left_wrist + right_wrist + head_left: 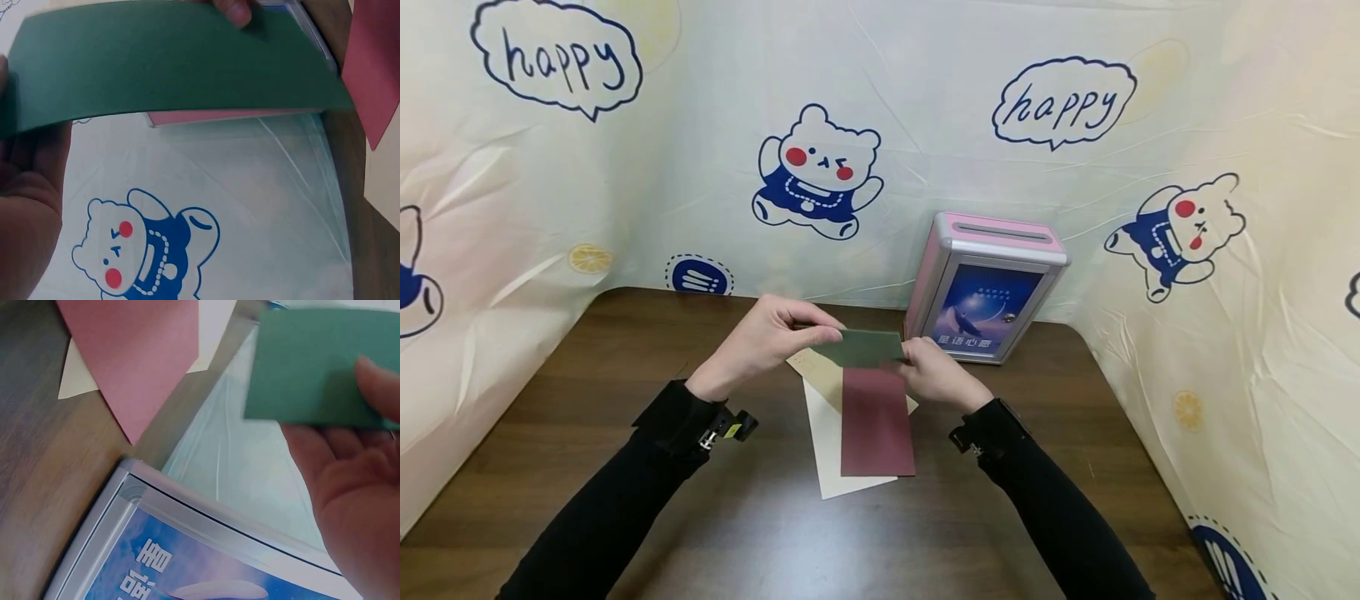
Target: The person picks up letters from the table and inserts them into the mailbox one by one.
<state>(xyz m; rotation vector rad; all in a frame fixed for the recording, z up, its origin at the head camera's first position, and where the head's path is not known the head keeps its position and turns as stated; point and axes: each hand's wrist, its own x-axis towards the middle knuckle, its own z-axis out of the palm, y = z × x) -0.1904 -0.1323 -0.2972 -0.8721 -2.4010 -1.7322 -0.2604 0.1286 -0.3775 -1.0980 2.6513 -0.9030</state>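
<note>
A green paper card is held up between both hands above several papers. My left hand pinches its left end between thumb and fingers; in the left wrist view the card bows slightly. At the other end, my right hand grips the card, its thumb lying on the green face in the right wrist view. Below lie a maroon paper rectangle, a cream sheet and a tan piece, overlapping on the table. The maroon one is on top.
A pink and silver box with a slot in its top stands behind my right hand, near the back edge. The brown wooden table is surrounded by a printed cloth with bears and "happy" lettering.
</note>
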